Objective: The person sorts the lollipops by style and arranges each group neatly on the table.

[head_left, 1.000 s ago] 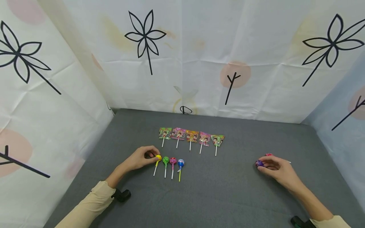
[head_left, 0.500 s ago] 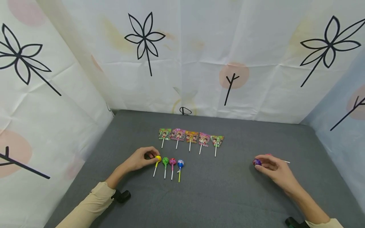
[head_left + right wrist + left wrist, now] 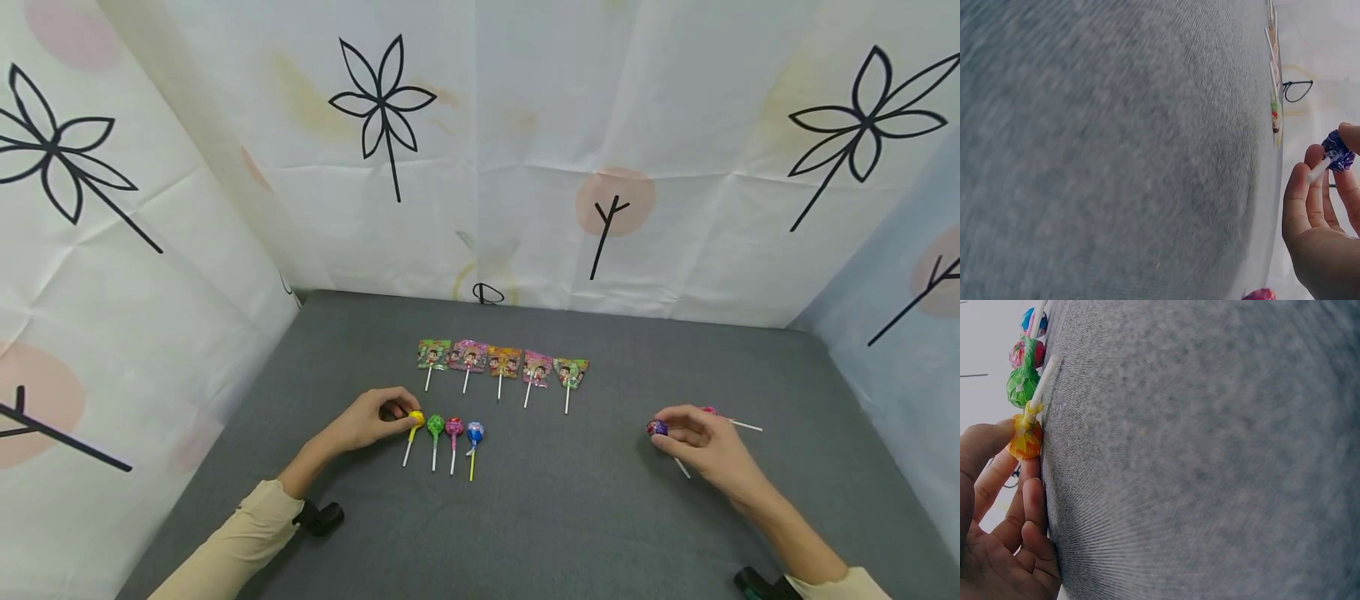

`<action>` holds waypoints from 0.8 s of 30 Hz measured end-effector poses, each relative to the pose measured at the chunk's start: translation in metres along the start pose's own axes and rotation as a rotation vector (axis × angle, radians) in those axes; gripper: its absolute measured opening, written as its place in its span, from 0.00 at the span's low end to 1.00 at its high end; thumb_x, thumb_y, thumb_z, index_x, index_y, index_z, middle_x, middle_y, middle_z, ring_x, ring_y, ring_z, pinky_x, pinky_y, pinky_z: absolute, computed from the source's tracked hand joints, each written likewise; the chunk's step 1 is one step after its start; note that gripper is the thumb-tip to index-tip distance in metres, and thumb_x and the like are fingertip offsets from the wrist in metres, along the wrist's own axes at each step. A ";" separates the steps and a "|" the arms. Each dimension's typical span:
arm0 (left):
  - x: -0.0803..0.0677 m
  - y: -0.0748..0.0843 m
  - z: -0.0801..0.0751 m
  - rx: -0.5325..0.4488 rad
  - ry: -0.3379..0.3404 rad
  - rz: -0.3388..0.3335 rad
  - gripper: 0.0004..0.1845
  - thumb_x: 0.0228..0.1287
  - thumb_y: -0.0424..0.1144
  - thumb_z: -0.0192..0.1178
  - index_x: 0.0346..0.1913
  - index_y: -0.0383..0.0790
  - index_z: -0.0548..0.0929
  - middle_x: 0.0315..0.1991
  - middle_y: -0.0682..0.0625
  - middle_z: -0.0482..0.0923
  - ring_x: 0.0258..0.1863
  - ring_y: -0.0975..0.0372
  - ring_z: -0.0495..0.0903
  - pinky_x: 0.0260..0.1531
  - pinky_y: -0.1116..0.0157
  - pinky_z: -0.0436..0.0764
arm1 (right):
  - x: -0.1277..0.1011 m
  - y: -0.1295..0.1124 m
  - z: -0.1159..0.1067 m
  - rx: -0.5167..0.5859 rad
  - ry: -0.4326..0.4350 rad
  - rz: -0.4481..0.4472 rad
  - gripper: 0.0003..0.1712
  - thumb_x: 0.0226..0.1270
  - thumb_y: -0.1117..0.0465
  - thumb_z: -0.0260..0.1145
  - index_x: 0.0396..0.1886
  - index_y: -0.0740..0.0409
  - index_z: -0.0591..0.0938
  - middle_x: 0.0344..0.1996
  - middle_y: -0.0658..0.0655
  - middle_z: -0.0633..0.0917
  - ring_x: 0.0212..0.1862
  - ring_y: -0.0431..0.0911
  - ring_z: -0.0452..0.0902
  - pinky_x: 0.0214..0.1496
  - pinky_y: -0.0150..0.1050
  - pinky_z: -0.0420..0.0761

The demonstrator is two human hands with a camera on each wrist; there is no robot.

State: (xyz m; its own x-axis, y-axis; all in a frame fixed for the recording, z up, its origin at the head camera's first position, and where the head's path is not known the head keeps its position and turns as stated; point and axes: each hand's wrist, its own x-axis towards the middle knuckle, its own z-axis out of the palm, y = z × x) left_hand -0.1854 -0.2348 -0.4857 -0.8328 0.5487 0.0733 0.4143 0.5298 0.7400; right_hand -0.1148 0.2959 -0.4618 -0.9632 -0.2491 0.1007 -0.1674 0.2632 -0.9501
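Observation:
My left hand (image 3: pixel 396 412) lies on the grey tabletop (image 3: pixel 570 517) and pinches the head of a yellow lollipop (image 3: pixel 416 419), the leftmost of a short row. Beside it lie a green lollipop (image 3: pixel 436 425), a pink one (image 3: pixel 454 427) and a blue one (image 3: pixel 475 432). The left wrist view shows my thumb and fingers (image 3: pixel 1004 475) at the yellow lollipop (image 3: pixel 1025 439). At the right, my right hand (image 3: pixel 667 433) pinches a purple lollipop (image 3: pixel 657 428), its white stick slanting down under the palm. The purple lollipop (image 3: pixel 1338 152) also shows in the right wrist view.
Several flat packaged lollipops (image 3: pixel 501 362) lie in a row behind the round ones. Another pink lollipop (image 3: pixel 709 410) lies just behind my right hand. White cloth walls (image 3: pixel 525 167) with flower prints close in the table on three sides.
My right hand has moved left with the purple lollipop, away from the pink one behind it, and the stick now shows below the hand. My left hand has stayed put.

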 end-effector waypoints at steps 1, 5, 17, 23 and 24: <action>0.000 0.000 0.000 0.001 0.000 0.000 0.08 0.70 0.43 0.68 0.47 0.47 0.85 0.41 0.58 0.81 0.38 0.62 0.78 0.42 0.61 0.78 | 0.001 -0.001 0.001 0.006 0.002 0.006 0.16 0.69 0.70 0.70 0.54 0.71 0.80 0.44 0.66 0.85 0.42 0.44 0.86 0.43 0.32 0.81; 0.000 0.000 0.000 -0.001 0.001 -0.003 0.08 0.70 0.43 0.68 0.47 0.47 0.85 0.42 0.58 0.82 0.39 0.62 0.78 0.43 0.61 0.78 | 0.004 -0.003 0.008 0.013 0.010 0.035 0.17 0.70 0.69 0.70 0.54 0.72 0.78 0.44 0.68 0.84 0.42 0.46 0.86 0.43 0.32 0.80; 0.000 -0.001 0.001 0.001 0.001 -0.002 0.08 0.70 0.42 0.68 0.47 0.47 0.85 0.41 0.58 0.81 0.39 0.62 0.78 0.43 0.61 0.79 | 0.012 -0.008 0.026 0.017 0.027 0.010 0.22 0.68 0.69 0.72 0.57 0.75 0.78 0.48 0.69 0.83 0.42 0.46 0.86 0.43 0.33 0.81; 0.000 0.000 0.000 0.002 -0.003 0.003 0.08 0.70 0.42 0.68 0.48 0.46 0.85 0.41 0.58 0.81 0.39 0.62 0.78 0.43 0.61 0.79 | 0.018 -0.010 0.036 0.053 -0.010 0.014 0.21 0.66 0.70 0.73 0.56 0.73 0.79 0.49 0.68 0.81 0.43 0.45 0.86 0.44 0.33 0.81; 0.000 0.000 0.000 0.003 -0.003 0.002 0.08 0.70 0.42 0.68 0.48 0.46 0.85 0.41 0.58 0.81 0.39 0.62 0.78 0.42 0.61 0.79 | 0.019 -0.010 0.037 0.060 -0.016 0.012 0.21 0.66 0.70 0.72 0.56 0.72 0.79 0.49 0.69 0.81 0.43 0.45 0.86 0.43 0.33 0.81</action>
State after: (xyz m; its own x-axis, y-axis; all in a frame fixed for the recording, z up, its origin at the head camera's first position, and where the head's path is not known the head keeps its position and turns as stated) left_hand -0.1857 -0.2347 -0.4859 -0.8306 0.5520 0.0729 0.4172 0.5302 0.7382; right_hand -0.1230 0.2539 -0.4610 -0.9614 -0.2618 0.0850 -0.1428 0.2104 -0.9671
